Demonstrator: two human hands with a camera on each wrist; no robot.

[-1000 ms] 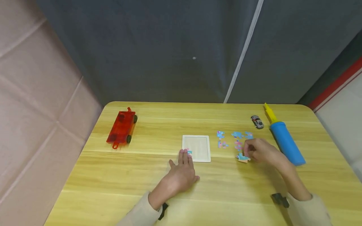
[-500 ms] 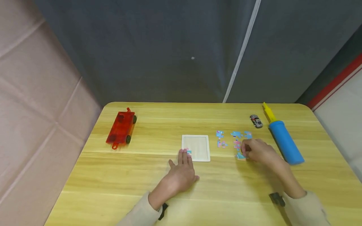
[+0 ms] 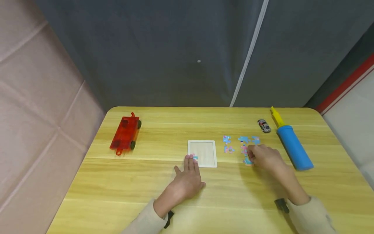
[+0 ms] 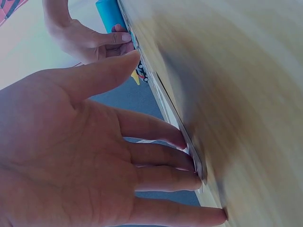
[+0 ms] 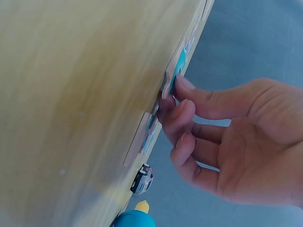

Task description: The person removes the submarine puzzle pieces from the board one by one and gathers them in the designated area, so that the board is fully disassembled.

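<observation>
In the head view my left hand lies with straight fingers over the lower left corner of a white square puzzle tray. Its fingertips touch a small pink and blue puzzle piece inside that corner. My right hand pinches the edge of a light blue puzzle piece between thumb and index finger, at or just above the table. The right wrist view shows this pinched piece near the tabletop, its other fingers curled. Several more blue and pink puzzle pieces lie between the tray and the right hand.
A red see-through toy cart stands at the table's left. At the right are a small grey toy car and a blue hand pump with a yellow nozzle. A dark curtain hangs behind the table.
The light blue piece, tilted up with its bare wooden edge showing a second ago, now lies flatter. My right hand has shifted slightly left; my left hand stays put.
</observation>
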